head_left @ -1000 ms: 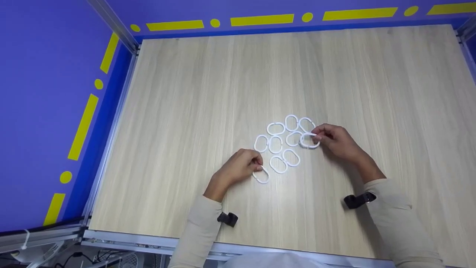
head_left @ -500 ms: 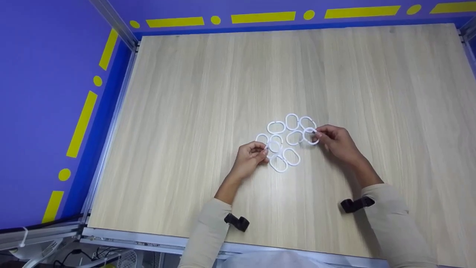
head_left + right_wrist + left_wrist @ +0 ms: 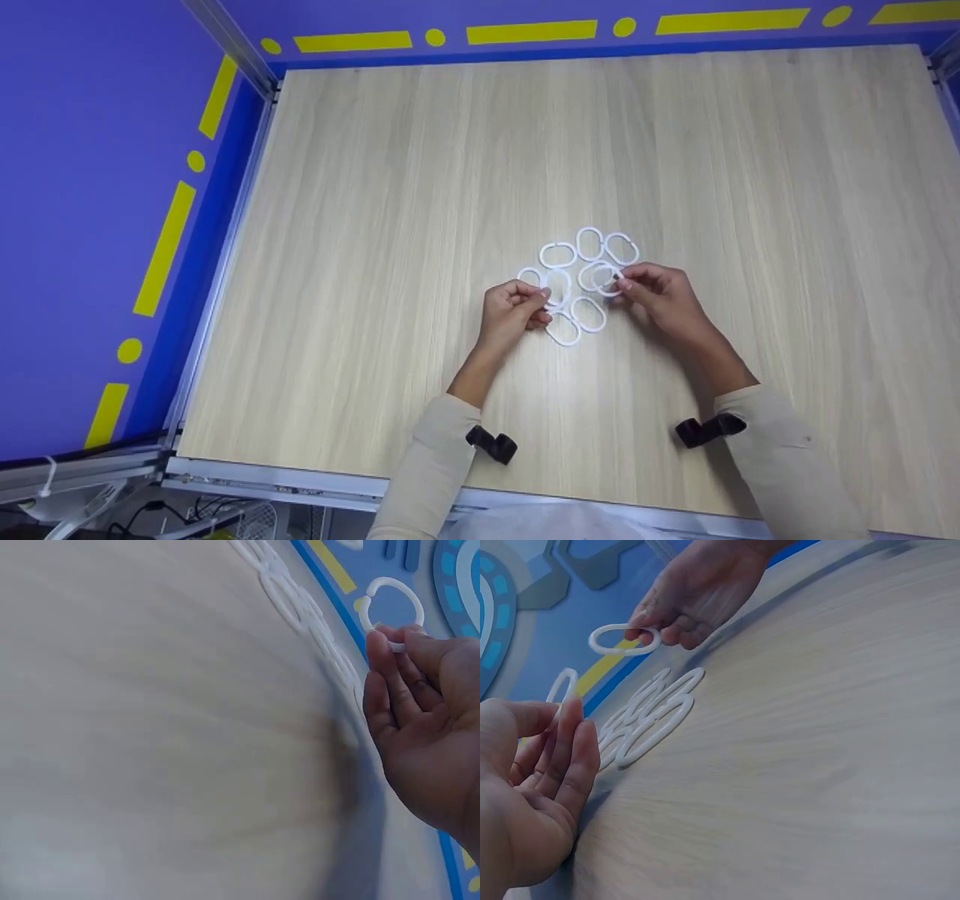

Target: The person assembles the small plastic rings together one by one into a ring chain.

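My left hand [image 3: 508, 319] pinches a white oval curtain ring [image 3: 564, 672] between thumb and fingers, raised above the table at the left of the group. To its right my right hand [image 3: 670, 304] pinches another curtain ring [image 3: 421, 609] by one side. A small gap in that ring shows in the right wrist view. The two held rings are apart, each overlapping loose ones in the head view. Several more white curtain rings [image 3: 558, 244] lie flat on the table close together, some of them partly hidden behind the left fingers.
The wood-grain table [image 3: 390, 210] stretches around the rings on all sides. Blue panels [image 3: 82, 187] with yellow marks border its left and far edges. A metal rail [image 3: 285, 480] runs along the near edge. Black wrist cameras [image 3: 491, 444] sit on both sleeves.
My left hand has lifted its curtain ring and brought it right and farther back, over the group. My right hand has shifted left and slightly nearer with its ring, narrowing the gap between the hands.
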Action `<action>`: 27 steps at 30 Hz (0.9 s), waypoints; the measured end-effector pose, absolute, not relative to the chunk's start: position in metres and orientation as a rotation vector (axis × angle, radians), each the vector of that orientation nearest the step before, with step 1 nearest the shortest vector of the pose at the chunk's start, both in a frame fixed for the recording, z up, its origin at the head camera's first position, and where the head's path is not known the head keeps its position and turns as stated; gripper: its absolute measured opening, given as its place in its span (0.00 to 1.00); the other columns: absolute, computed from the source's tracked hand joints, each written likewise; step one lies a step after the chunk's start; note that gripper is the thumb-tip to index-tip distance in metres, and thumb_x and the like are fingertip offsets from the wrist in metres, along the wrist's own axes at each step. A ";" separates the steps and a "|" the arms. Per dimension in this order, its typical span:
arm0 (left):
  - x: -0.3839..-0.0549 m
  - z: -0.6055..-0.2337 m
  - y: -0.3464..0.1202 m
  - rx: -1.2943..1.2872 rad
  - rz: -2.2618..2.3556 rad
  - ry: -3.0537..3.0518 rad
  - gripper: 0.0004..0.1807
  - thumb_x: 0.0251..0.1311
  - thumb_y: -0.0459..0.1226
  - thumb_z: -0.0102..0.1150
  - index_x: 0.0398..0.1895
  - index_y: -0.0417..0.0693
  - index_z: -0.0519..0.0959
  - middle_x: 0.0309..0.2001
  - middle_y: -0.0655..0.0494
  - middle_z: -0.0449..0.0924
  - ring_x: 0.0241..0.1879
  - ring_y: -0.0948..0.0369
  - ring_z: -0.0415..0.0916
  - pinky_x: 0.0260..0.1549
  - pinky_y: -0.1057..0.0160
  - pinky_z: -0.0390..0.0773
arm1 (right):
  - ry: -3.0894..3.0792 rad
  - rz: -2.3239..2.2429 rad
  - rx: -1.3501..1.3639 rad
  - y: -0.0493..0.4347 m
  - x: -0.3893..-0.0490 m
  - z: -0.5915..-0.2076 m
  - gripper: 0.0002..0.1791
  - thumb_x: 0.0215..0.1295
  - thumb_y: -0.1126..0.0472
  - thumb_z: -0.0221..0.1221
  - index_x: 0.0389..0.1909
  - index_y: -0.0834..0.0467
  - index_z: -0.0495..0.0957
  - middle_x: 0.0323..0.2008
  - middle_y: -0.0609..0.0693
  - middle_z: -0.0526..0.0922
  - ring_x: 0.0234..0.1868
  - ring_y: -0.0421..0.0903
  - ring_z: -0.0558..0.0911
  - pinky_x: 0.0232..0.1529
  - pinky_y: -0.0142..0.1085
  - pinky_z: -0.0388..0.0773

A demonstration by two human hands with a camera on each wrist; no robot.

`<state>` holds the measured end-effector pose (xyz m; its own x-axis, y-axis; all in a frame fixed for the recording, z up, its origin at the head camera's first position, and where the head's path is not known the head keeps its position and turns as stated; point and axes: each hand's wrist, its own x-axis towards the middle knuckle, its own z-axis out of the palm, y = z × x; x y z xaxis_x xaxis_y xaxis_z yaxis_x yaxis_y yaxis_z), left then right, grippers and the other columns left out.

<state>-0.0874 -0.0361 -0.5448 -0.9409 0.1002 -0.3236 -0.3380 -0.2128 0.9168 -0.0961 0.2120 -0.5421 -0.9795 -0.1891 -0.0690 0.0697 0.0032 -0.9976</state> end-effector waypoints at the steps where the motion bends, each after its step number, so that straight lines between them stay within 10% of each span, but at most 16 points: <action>1: -0.087 -0.545 -0.036 -0.278 2.226 1.770 0.04 0.63 0.26 0.63 0.30 0.39 0.80 0.19 0.60 0.82 0.17 0.69 0.80 0.20 0.72 0.79 | 2.053 -2.124 -0.142 0.209 -0.095 -0.541 0.13 0.69 0.75 0.57 0.45 0.85 0.73 0.31 0.42 0.90 0.32 0.36 0.89 0.37 0.29 0.85; 27: -0.086 -0.549 -0.047 -0.048 2.112 1.782 0.04 0.63 0.26 0.61 0.38 0.33 0.76 0.22 0.63 0.77 0.19 0.69 0.70 0.18 0.73 0.67 | 2.120 -2.026 -0.334 0.180 -0.094 -0.545 0.09 0.64 0.77 0.61 0.41 0.82 0.79 0.33 0.38 0.89 0.35 0.33 0.88 0.40 0.25 0.84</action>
